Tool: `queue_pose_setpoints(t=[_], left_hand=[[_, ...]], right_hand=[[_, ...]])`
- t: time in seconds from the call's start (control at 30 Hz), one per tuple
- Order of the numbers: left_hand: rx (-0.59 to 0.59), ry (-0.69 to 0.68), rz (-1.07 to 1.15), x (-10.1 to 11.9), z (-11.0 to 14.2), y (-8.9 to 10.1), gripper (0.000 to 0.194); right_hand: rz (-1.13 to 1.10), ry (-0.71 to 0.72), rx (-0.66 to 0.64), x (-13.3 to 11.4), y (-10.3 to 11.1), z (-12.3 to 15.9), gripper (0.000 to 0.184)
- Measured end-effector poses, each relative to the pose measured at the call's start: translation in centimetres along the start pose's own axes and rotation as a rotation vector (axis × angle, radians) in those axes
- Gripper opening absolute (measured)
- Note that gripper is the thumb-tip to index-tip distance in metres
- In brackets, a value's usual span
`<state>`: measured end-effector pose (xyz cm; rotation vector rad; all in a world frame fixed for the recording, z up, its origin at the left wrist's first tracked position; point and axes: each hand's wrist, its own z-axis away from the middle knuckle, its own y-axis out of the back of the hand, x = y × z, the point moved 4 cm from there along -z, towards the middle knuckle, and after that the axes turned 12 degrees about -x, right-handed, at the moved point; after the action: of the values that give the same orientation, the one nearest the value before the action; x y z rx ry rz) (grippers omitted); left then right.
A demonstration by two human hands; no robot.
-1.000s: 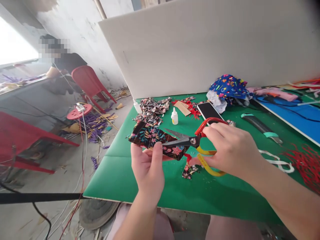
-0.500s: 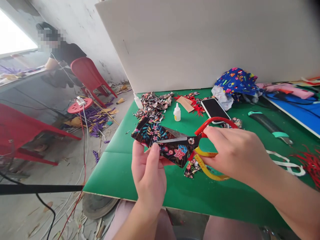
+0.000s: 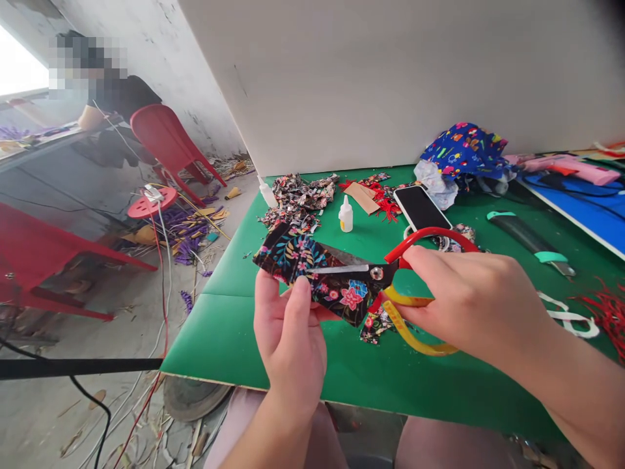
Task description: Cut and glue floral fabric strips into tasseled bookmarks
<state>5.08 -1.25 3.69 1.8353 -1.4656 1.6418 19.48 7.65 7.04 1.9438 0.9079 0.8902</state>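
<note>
Pinched between the thumb and fingers of my left hand [image 3: 293,332] is a strip of black floral fabric [image 3: 349,296], held above the green table [image 3: 234,332]. My right hand [image 3: 469,293] grips scissors [image 3: 375,273] by their red handles, one wrapped in yellow tape. One blade lies across the front of the fabric, its tip close to my left thumb; the other blade is mostly hidden behind the cloth. Under the scissors a floral fabric scrap [image 3: 374,326] rests on the table. A small white glue bottle [image 3: 346,215] stands upright beyond the fabric.
Fabric scraps [image 3: 303,195] are heaped at the back left. A phone [image 3: 422,207], a utility knife [image 3: 530,241], red threads [image 3: 603,319] and a pink glue gun [image 3: 571,168] lie rightward. At the far left a person [image 3: 127,98] sits on a red chair [image 3: 163,133].
The scissors handles have spread slightly apart, and my right hand has shifted a little to the right. My left hand keeps its pinch on the fabric. The camera view has shifted slightly.
</note>
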Motion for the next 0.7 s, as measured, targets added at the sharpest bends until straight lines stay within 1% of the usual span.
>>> queue_pose_setpoints(t=[0.2, 0.7], left_hand=[[0.008, 0.015, 0.008, -0.02, -0.01, 0.03, 0.03], [0.026, 0.032, 0.009, -0.01, 0.08, 0.08, 0.031]], right_hand=[[0.031, 0.016, 0.005, -0.09, 0.22, 0.06, 0.023], [0.038, 0.003, 0.027, -0.47, 0.37, 0.37, 0.025]])
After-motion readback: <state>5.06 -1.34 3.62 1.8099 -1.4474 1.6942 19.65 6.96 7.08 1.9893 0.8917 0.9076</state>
